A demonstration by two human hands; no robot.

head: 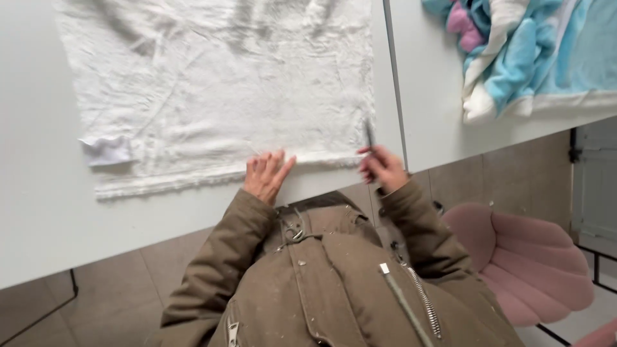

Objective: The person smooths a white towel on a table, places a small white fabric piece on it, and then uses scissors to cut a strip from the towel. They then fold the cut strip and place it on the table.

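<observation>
We have a white fleecy cloth (pixel 218 83) spread flat on a white table (pixel 38 218), its near hem lying just inside the table's front edge and its right side close to the seam where a second table (pixel 437 83) begins. Our left hand (pixel 265 175) rests flat on that near hem, fingers together and extended, pressing the fabric down. Our right hand (pixel 382 167) sits at the cloth's near right corner, fingers curled around a thin dark tool (pixel 369 135) that points up over the fabric; it could be a pen or a small blade, we cannot tell from this blurred view.

The cloth looks soft, light and limp, with shallow wrinkles all over, so we judge it would bunch or slide rather than hold a shape. The hem and corners seem the surest places to take hold. A small folded tab (pixel 106 151) shows at the near left corner.

The table lies bare left of the cloth. To the right, a heap of blue, white and pink fleece (pixel 527 51) lies well apart. A pink padded chair (pixel 527 263) stands below the table edge near our right elbow.
</observation>
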